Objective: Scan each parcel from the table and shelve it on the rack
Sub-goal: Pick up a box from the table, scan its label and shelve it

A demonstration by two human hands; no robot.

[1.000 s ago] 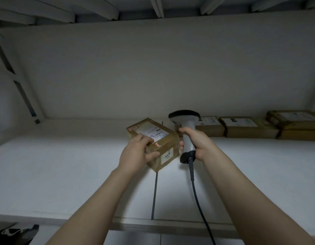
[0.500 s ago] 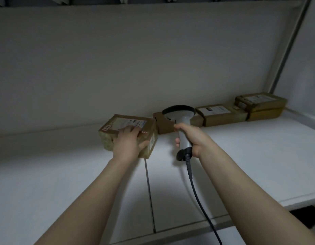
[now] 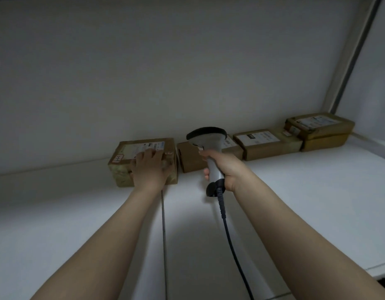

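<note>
The parcel [image 3: 122,169] was set on the white shelf [image 3: 57,213] at the left end of a row of boxes, close against the back wall [image 3: 165,72]. A white label [image 3: 144,146] was borne on its top. It was gripped by the left hand [image 3: 151,167]: the palm was laid on the front face, the fingers were bent over the front edge onto the label, and the thumb was hooked over the top right edge. A dark seam [image 3: 164,224] in the shelf was seen running from beneath that hand toward the near edge. Just right of the parcel, across a narrow gap, a second box [image 3: 189,158] was partly hidden by the scanner [image 3: 208,141]. The scanner was held upright above the shelf, dark head uppermost, its grey handle wrapped by the fingers and thumb of the right hand [image 3: 225,169]. A black cable [image 3: 228,234] was hung from its base. Further right a flat box [image 3: 267,144] was lined up at the wall, and a stack [image 3: 319,131] of two more was set in the corner beside the upright [image 3: 356,53].
</note>
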